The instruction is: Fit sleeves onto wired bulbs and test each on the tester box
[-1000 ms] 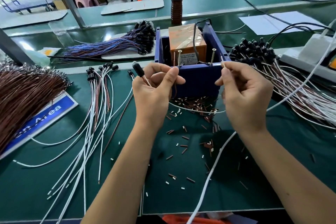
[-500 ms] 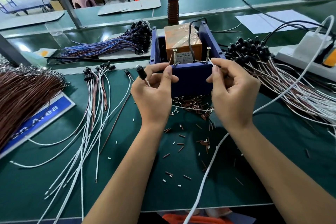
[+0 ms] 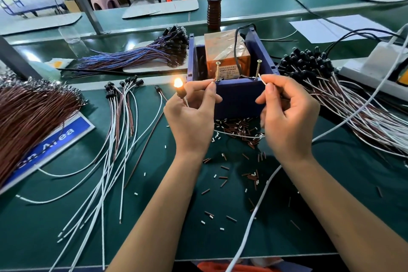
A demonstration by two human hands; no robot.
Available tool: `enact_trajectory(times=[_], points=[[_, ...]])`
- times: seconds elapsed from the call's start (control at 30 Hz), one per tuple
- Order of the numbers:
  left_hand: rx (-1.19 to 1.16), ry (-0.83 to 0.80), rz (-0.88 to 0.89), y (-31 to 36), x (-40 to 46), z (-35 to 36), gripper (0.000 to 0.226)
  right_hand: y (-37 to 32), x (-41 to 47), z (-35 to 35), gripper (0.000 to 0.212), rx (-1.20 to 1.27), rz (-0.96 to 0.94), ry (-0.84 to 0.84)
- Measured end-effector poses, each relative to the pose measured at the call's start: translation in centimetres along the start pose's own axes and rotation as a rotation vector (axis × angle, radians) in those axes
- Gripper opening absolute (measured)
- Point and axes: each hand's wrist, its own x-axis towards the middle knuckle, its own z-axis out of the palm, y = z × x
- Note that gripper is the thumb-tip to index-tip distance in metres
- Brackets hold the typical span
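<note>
Head view, centre frame: my left hand pinches the small black-sleeved bulb, glowing orange, one lead at the left brass screw of the blue plastic tester box. My right hand pinches the white lead against the right screw, closing the circuit.

Two bare forearms reach in from the lower edge, unsleeved to the frame's border; the left hand and right hand wear no gloves; fingernails short, unpainted.
</note>
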Motion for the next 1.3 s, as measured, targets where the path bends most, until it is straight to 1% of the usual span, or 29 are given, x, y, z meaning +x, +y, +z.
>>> enact_trajectory(times=[0.07, 0.17, 0.27, 0.37, 0.47, 0.53, 0.6, 0.67, 0.73, 0.8, 0.83, 0.87, 0.9, 0.97, 1.03, 1.1, 1.13, 1.17, 1.23, 1.27, 1.3], points=[[0.000, 0.001, 0.011, 0.0, 0.0, -0.1, 0.009, 0.0, 0.0, -0.1, 0.025, -0.005, -0.002, -0.005], [-0.006, 0.058, 0.069, 0.5, -0.4, -0.2, 0.006, -0.4, 0.0, -0.2, 0.023, 0.009, 0.018, -0.002], [-0.079, 0.079, 0.090, 1.5, -1.1, 0.5, 0.008, -0.8, 0.4, -1.1, 0.020, 0.033, 0.022, 0.026], [-0.204, -0.002, 0.038, 3.0, -1.4, 2.6, 0.006, -1.3, 1.1, -3.0, 0.017, 0.041, 0.043, 0.080], [-0.348, -0.116, -0.074, 5.0, -1.9, 6.2, 0.006, -1.5, 2.4, -6.7, 0.014, 0.011, 0.052, 0.149], [-0.405, -0.200, -0.161, 6.5, -2.6, 9.1, 0.005, -1.4, 3.5, -10.0, 0.014, -0.087, 0.041, 0.201], [-0.443, -0.322, -0.282, 8.0, -3.3, 12.1, 0.003, -1.3, 4.6, -13.6, 0.015, -0.217, 0.051, 0.266], [-0.469, -0.469, -0.430, 9.3, -3.9, 14.9, 0.002, -1.1, 5.6, -17.4, 0.017, -0.337, 0.100, 0.341], [-0.470, -0.616, -0.566, 10.1, -4.6, 17.6, 0.009, -0.9, 6.3, -20.9, 0.024, -0.487, 0.181, 0.374], [-0.469, -0.700, -0.705, 10.5, -5.4, 19.9, 0.021, -0.8, 6.4, -23.1, 0.036, -0.781, 0.229, 0.328], [-0.457, -0.716, -0.767, 10.8, -6.0, 21.1, 0.028, -1.1, 6.2, -23.5, 0.038, -0.922, 0.225, 0.280], [-0.437, -0.718, -0.809, 10.9, -6.5, 22.0, 0.036, -1.3, 5.9, -23.3, 0.038, -0.995, 0.203, 0.231], [-0.420, -0.710, -0.826, 11.0, -7.0, 22.9, 0.042, -1.5, 5.6, -23.1, 0.037, -0.998, 0.166, 0.171], [-0.412, -0.632, -0.800, 10.6, -7.6, 24.4, 0.048, -1.6, 5.0, -22.3, 0.035, -0.879, 0.101, 0.007], [-0.418, -0.541, -0.757, 10.1, -8.0, 25.3, 0.049, -1.1, 4.4, -21.9, 0.030, -0.726, 0.122, -0.135], [-0.405, -0.491, -0.732, 9.8, -8.3, 25.4, 0.051, -0.6, 4.0, -21.5, 0.023, -0.609, 0.155, -0.233], [-0.388, -0.484, -0.720, 9.8, -8.5, 25.4, 0.051, -0.6, 3.8, -21.2, 0.023, -0.542, 0.153, -0.268], [-0.374, -0.487, -0.702, 9.9, -8.5, 25.3, 0.051, -0.3, 3.6, -20.9, 0.028, -0.476, 0.144, -0.286], [-0.346, -0.527, -0.606, 9.9, -8.4, 25.0, 0.054, 0.1, 3.7, -20.8, 0.025, -0.458, 0.141, -0.266], [-0.284, -0.573, -0.510, 9.6, -8.4, 25.0, 0.057, 0.3, 3.9, -20.9, 0.026, -0.495, 0.144, -0.222], [-0.142, -0.629, -0.388, 9.2, -8.3, 25.0, 0.059, 0.5, 4.1, -21.1, 0.029, -0.541, 0.139, -0.157]])
